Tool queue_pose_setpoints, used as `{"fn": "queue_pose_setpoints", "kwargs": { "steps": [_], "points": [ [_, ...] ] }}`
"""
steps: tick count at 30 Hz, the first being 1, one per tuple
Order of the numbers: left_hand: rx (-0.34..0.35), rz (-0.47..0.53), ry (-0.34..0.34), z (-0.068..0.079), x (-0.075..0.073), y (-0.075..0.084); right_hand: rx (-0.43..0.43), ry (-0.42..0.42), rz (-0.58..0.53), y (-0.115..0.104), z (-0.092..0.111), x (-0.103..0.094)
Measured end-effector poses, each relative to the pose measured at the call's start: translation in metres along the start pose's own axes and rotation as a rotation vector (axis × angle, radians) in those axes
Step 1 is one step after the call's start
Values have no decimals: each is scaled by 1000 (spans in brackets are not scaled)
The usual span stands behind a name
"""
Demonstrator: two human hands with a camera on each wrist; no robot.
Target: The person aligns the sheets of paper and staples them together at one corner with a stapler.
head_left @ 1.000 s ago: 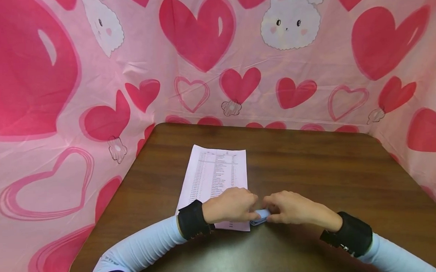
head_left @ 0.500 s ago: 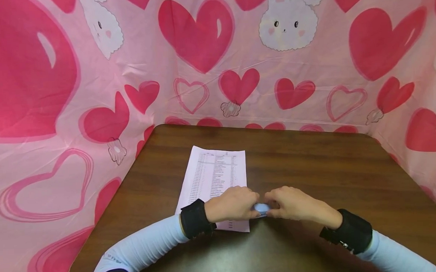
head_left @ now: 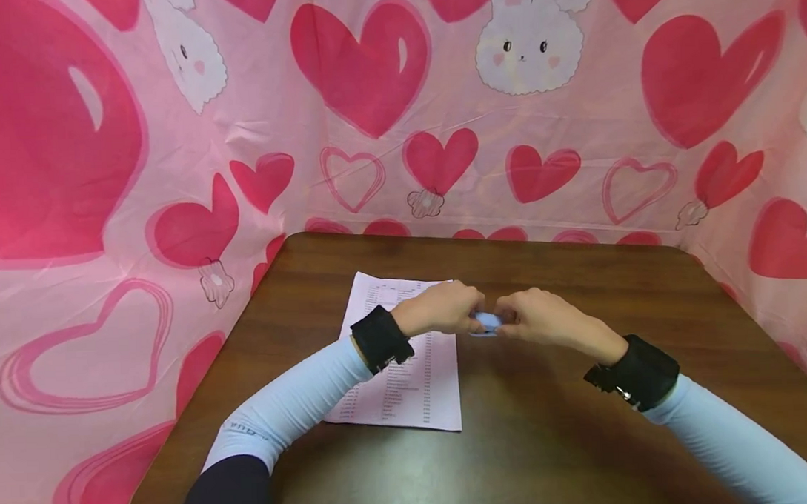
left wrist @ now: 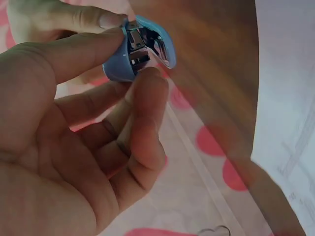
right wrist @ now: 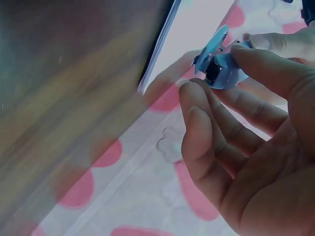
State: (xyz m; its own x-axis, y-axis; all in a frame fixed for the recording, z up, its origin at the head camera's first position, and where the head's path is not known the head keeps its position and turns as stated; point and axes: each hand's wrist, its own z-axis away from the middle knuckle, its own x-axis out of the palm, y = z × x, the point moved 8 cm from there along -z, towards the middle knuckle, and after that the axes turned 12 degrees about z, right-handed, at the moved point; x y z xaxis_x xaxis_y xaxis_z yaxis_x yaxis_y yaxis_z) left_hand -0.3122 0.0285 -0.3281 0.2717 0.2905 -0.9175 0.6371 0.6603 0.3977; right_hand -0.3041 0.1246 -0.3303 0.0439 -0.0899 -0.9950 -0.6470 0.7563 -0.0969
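Note:
A small light-blue mini stapler (head_left: 487,323) is held in the air between both hands, above the table beside the paper's right edge. My left hand (head_left: 442,308) pinches one end between thumb and fingers; my right hand (head_left: 546,317) grips the other end. In the left wrist view, the stapler (left wrist: 118,68) has its two blue parts spread apart, with metal pieces showing inside. The right wrist view shows the stapler (right wrist: 229,71) from its other side, with a dark gap between the parts. Fingers cover both its ends.
Printed sheets (head_left: 408,393) lie on the brown wooden table (head_left: 583,424), partly under my left forearm. A pink cloth (head_left: 465,109) with hearts and rabbits hangs around the table's back and sides. Black bands (head_left: 383,338) circle both wrists.
Both hands have lifted the stapler from near the tabletop and moved it away from me, up along the sheets' right edge. The sheets have stayed in place.

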Motion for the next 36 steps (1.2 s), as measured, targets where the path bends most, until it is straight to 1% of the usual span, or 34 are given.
{"fn": "queue_pose_setpoints", "kwargs": {
  "steps": [4,6,11,13,19,22,26,31,36],
  "points": [
    [-39,43,-11,-18,-7,-18,28,5,18,17,-19,-2],
    [-50,50,-8,-27,-10,-26,49,-1,13,25,-26,-2],
    [-57,81,12,-44,-15,-40,122,-7,-20,45,-41,0],
    [-63,95,18,-49,-15,-46,138,-1,-28,51,-45,3],
    [-111,115,23,-61,-5,-66,161,2,-37,61,-57,16],
    [-122,115,31,-67,0,-72,167,10,-36,65,-62,21],
    [-134,119,40,-72,6,-76,178,15,-33,72,-66,28],
    [-160,148,17,-77,15,-80,180,15,-22,80,-68,37],
    [-169,156,8,-79,20,-82,186,13,-8,85,-68,44]
  ]
}}
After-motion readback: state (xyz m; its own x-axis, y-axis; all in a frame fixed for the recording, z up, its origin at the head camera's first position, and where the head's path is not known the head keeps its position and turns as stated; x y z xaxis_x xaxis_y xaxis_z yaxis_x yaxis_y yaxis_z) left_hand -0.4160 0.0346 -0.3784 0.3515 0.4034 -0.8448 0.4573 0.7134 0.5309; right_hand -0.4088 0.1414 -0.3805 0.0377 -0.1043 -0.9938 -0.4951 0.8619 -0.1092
